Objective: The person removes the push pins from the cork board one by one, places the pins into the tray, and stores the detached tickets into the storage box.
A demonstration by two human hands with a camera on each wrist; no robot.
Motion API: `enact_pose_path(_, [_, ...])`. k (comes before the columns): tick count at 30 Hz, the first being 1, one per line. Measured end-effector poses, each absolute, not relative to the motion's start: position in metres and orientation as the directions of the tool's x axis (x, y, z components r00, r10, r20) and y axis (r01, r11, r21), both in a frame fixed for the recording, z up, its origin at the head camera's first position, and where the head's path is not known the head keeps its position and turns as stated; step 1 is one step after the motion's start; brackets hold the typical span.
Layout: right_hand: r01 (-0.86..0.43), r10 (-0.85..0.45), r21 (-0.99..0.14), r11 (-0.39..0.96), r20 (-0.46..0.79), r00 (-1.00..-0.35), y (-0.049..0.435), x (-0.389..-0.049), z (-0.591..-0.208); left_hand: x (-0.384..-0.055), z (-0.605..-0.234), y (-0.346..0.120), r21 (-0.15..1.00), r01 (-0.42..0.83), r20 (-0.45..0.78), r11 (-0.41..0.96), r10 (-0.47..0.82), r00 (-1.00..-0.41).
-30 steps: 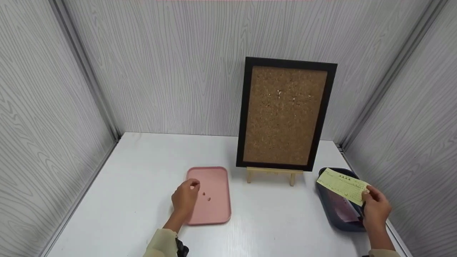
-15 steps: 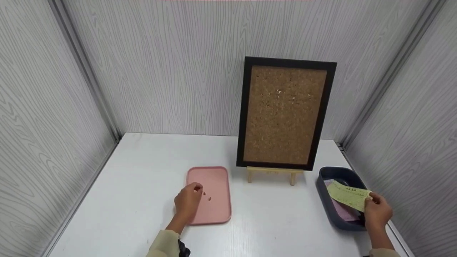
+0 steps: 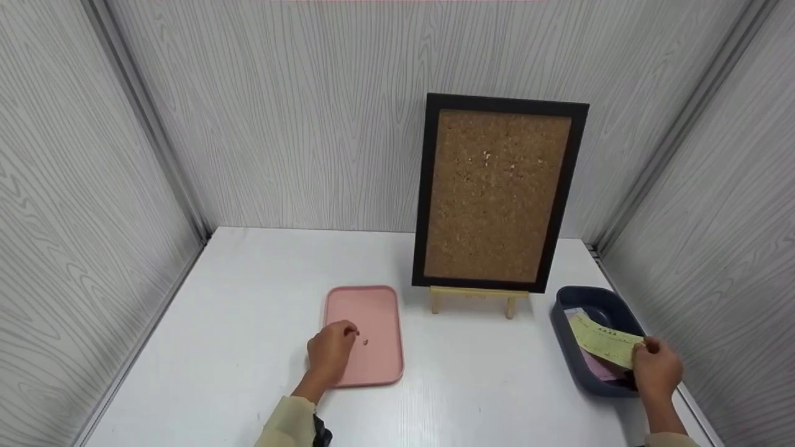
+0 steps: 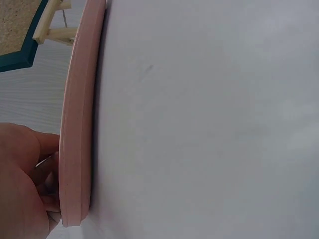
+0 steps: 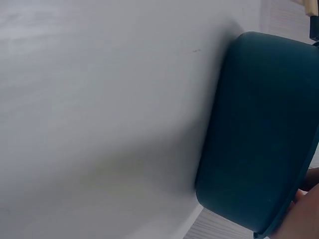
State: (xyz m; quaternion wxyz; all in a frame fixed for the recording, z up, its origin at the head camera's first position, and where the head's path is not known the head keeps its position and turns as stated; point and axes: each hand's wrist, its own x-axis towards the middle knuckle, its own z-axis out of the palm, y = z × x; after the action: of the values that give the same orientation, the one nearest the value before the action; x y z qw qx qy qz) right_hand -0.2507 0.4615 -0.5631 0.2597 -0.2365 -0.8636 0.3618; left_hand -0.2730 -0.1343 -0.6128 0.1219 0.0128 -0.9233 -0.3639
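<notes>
My left hand (image 3: 329, 351) is over the pink tray (image 3: 380, 310), fingers curled and fingertips low beside a small brown pin-like piece (image 3: 358, 333). Whether they grip it is hidden. A second small brown piece (image 3: 365, 342) lies just to the right on the tray. In the left wrist view the tray's side (image 4: 77, 124) covers the fingertips. My right hand (image 3: 657, 370) pinches the right end of a yellow printed paper slip (image 3: 605, 343). The slip hangs over the dark blue bin (image 3: 566, 357), above a pink paper (image 3: 595, 367) inside it.
A black-framed cork board (image 3: 490, 211) leans on a small wooden easel (image 3: 510, 307) behind the tray and bin. White table surface (image 3: 472, 372) lies between tray and bin. Grey wood-patterned walls (image 3: 298, 112) enclose the back and both sides.
My left hand has moved slightly right and down toward the small brown pieces. My right hand has lowered the yellow slip into the bin's opening, where it now bends.
</notes>
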Motion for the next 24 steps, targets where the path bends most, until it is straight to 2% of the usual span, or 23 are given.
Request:
enact_pose_path(7, [0.227,0.594,-0.751,0.619,0.26,-0.761,0.456,-0.249,-0.56,-0.266,-0.61,-0.137,0.646,0.048,0.219,0.762,-0.125,-0.968])
enact_pose_path(17, [0.244,0.63,-0.747,0.618,0.285,-0.722,0.454,-0.246,-0.554,-0.259,-0.603,-0.138,0.648,0.028,0.192,0.762,-0.127,-0.973])
enact_pose_path(21, [0.216,0.622,-0.767,0.604,0.284,-0.73,0.445,-0.245,-0.548,-0.259,-0.6,-0.134,0.656,0.039,0.215,0.754,-0.137,-0.967])
enact_pose_path(24, [0.154,0.597,-0.773,0.615,0.33,-0.731,0.428,-0.245,-0.541,-0.257,-0.597,-0.129,0.639,0.066,0.251,0.766,-0.127,-0.96])
